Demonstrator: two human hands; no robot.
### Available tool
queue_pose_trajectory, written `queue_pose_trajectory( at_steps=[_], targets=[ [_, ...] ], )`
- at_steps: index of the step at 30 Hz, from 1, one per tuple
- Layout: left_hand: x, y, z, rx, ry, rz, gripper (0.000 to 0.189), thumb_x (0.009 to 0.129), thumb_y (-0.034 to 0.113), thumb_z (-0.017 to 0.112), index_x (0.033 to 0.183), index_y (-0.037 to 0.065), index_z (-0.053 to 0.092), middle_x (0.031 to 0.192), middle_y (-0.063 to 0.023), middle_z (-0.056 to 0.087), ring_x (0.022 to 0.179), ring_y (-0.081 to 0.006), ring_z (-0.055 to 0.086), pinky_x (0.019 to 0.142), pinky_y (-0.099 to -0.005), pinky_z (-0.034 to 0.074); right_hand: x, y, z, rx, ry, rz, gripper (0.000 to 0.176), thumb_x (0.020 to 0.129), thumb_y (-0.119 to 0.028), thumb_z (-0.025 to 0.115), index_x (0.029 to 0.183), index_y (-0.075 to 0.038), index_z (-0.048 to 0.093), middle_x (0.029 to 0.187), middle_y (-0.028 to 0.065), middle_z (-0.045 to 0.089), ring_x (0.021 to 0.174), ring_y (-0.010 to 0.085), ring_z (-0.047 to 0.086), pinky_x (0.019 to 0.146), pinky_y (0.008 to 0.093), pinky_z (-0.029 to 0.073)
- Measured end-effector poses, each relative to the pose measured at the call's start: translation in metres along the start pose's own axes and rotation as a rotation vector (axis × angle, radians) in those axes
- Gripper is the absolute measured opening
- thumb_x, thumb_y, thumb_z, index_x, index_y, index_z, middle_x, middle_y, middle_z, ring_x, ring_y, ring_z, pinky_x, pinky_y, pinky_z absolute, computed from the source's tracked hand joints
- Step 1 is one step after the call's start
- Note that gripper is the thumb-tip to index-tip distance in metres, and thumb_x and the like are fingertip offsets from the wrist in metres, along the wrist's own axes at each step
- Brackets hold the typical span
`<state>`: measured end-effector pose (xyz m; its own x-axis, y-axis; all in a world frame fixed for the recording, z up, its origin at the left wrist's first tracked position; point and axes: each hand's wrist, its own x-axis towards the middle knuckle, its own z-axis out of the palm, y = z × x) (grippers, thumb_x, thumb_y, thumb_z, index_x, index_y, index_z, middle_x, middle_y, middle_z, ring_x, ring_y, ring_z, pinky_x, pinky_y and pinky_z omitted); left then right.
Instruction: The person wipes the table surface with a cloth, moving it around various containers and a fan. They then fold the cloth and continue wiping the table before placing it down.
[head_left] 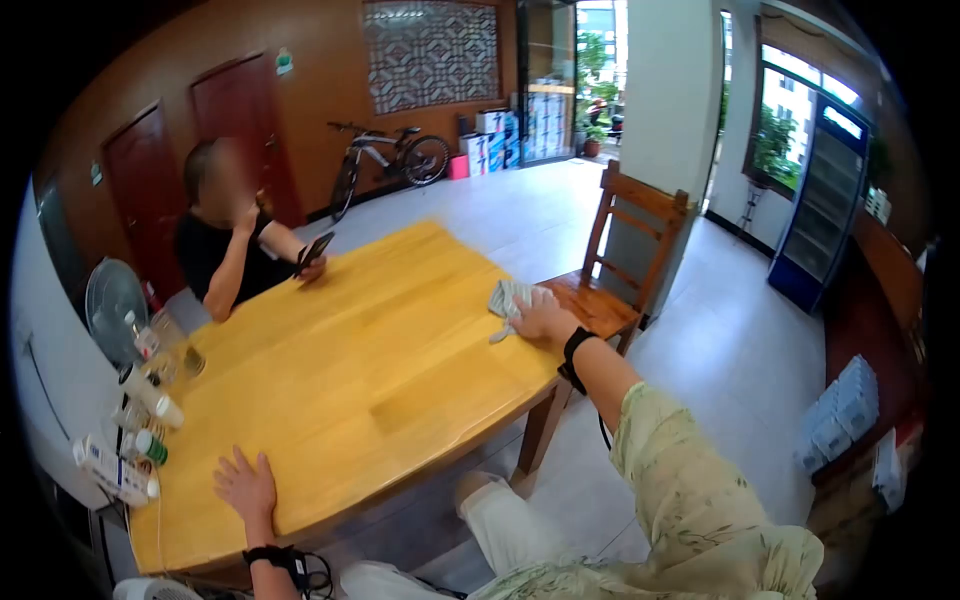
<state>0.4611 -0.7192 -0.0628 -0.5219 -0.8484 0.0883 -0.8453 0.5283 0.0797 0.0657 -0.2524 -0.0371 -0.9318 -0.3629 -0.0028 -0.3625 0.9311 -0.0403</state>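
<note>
My left hand (246, 484) lies flat on the yellow wooden table (350, 350), near its front left corner, fingers spread and nothing in them. At the table's right edge, my right hand (545, 318) presses on a greyish striped cloth (510, 297), its fingers over the near side of it. A loose end of the cloth hangs out toward me on the tabletop. Both wrists wear black straps.
A wooden chair (632, 250) stands against the right edge. Across the table a person (235, 235) holds a phone (315, 252). Bottles and cartons (115, 470) line the left edge, near a fan (115, 305). A bicycle (385, 165) leans by the far wall.
</note>
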Motion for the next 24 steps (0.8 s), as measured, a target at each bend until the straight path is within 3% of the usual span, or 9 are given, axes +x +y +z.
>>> queue_pose_trajectory(
  at_steps=[3,7,11,13,15,17,22,24],
  targets=[
    [-0.008,0.006,-0.008,-0.012,-0.015,-0.021,0.071,0.101,0.058,0.037,0.158,0.017,0.028,0.163,-0.0233,0.018,0.15,-0.047,0.012,0.12,-0.0597,0.007,-0.019,0.003,0.017,-0.056,-0.004,-0.063,0.071,0.1,-0.055,0.034,0.159,-0.017,0.025,0.161,0.0289,0.017,0.147,0.0521,0.014,0.121,0.0576,0.01],
    [-0.01,0.008,-0.012,-0.022,-0.017,-0.018,0.07,0.101,0.057,0.037,0.158,0.017,0.028,0.164,-0.0232,0.017,0.15,-0.0467,0.013,0.12,-0.0598,0.008,-0.056,-0.036,0.042,-0.116,0.091,-0.361,0.071,0.101,-0.055,0.032,0.158,-0.014,0.027,0.159,0.031,0.022,0.146,0.0531,0.018,0.12,0.0583,0.01],
    [-0.01,0.007,-0.011,-0.012,-0.019,-0.029,0.069,0.101,0.056,0.037,0.157,0.016,0.029,0.164,-0.0223,0.017,0.15,-0.0457,0.014,0.119,-0.0602,0.008,-0.113,-0.12,0.045,0.031,0.346,-0.693,0.07,0.095,-0.045,0.051,0.152,-0.007,0.037,0.149,0.032,0.039,0.141,0.0515,0.03,0.118,0.06,0.018],
    [-0.012,0.007,-0.011,-0.009,-0.002,-0.021,0.069,0.101,0.056,0.036,0.157,0.016,0.029,0.164,-0.022,0.018,0.15,-0.0454,0.014,0.119,-0.0606,0.009,-0.132,-0.168,0.046,0.168,0.371,-0.795,0.068,0.091,-0.039,0.058,0.149,-0.007,0.042,0.145,0.0311,0.043,0.139,0.0496,0.033,0.117,0.0614,0.02],
    [-0.013,0.009,-0.014,0.013,-0.029,-0.032,0.069,0.101,0.056,0.035,0.157,0.016,0.029,0.164,-0.0217,0.018,0.149,-0.0461,0.015,0.119,-0.0617,0.01,-0.171,-0.206,0.013,0.276,0.253,-0.915,0.066,0.092,-0.036,0.057,0.149,-0.008,0.04,0.149,0.0335,0.036,0.137,0.053,0.034,0.115,0.0607,0.024],
    [-0.013,0.009,-0.011,0.005,-0.02,-0.016,0.069,0.101,0.056,0.035,0.157,0.015,0.029,0.163,-0.0221,0.019,0.149,-0.0467,0.016,0.118,-0.0621,0.011,-0.173,-0.254,0.057,0.32,0.387,-0.972,0.067,0.093,-0.041,0.057,0.149,-0.007,0.041,0.15,0.0325,0.035,0.139,0.0514,0.033,0.115,0.0596,0.025],
    [-0.014,0.01,-0.013,-0.007,-0.004,0.003,0.069,0.101,0.055,0.037,0.157,0.015,0.03,0.163,-0.0235,0.019,0.148,-0.0481,0.017,0.117,-0.0628,0.012,-0.219,-0.317,0.016,0.295,0.139,-0.982,0.074,0.092,-0.054,0.058,0.145,-0.005,0.044,0.15,0.0307,0.037,0.138,0.049,0.036,0.114,0.0558,0.026],
    [-0.019,0.013,-0.02,0.039,-0.075,-0.034,0.07,0.101,0.06,0.031,0.159,0.021,0.025,0.164,-0.0192,0.018,0.149,-0.0461,0.018,0.118,-0.0622,0.015,-0.213,-0.329,-0.017,0.307,-0.291,-1.06,0.075,0.089,-0.062,0.055,0.139,-0.005,0.052,0.145,0.0295,0.043,0.138,0.0483,0.035,0.115,0.0542,0.023]
  ],
)
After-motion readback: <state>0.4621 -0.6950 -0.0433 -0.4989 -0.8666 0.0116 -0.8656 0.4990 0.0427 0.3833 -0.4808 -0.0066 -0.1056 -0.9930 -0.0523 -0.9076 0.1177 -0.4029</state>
